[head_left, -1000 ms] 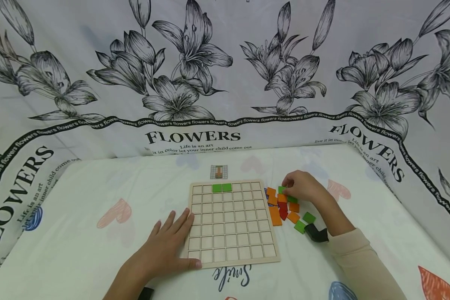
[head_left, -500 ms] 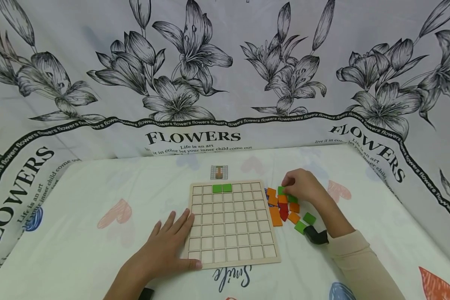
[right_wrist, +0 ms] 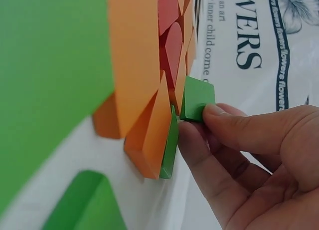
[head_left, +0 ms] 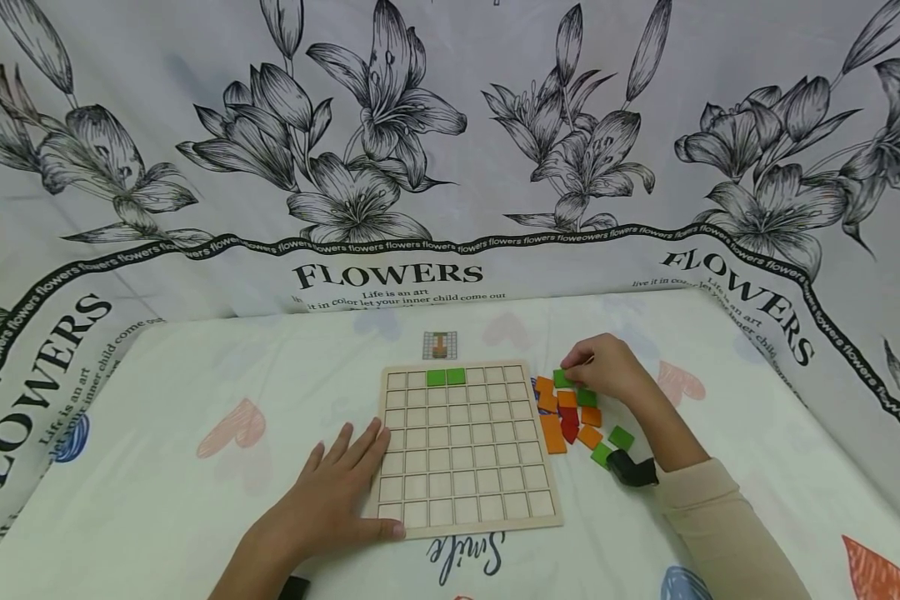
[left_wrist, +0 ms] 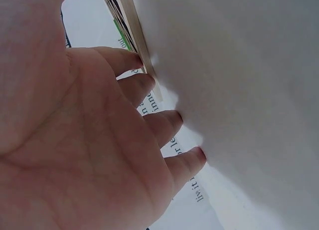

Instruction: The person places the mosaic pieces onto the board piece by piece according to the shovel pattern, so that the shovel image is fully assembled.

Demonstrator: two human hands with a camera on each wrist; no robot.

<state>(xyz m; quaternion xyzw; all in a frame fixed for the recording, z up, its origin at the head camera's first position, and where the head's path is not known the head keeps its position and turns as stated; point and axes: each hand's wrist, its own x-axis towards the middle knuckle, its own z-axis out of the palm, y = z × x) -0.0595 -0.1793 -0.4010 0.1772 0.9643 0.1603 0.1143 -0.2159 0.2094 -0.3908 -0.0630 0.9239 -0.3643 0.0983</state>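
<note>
My right hand (head_left: 607,367) pinches a green square tile (right_wrist: 198,99) between thumb and fingers, at the far end of a loose pile of tiles. In the right wrist view the tile is tipped up beside the red and orange pieces. My left hand (head_left: 337,483) lies with spread, straight fingers along the left edge of a wooden grid board (head_left: 465,529), thumb at its near left corner. In the left wrist view the fingertips (left_wrist: 144,80) meet the board's side. Two green tiles (head_left: 446,377) sit side by side in the board's far row.
Right of the board lie orange tiles (head_left: 552,433), red pieces (head_left: 568,425) and more green tiles (head_left: 621,437). A small printed pattern card (head_left: 439,345) lies beyond the board. A flower-printed cloth (head_left: 390,167) hangs behind the table. A black band (head_left: 633,468) is at the right wrist.
The right hand has shifted slightly up and left, and the green tile in its fingers now shows more fully. The left hand and board stay in place.
</note>
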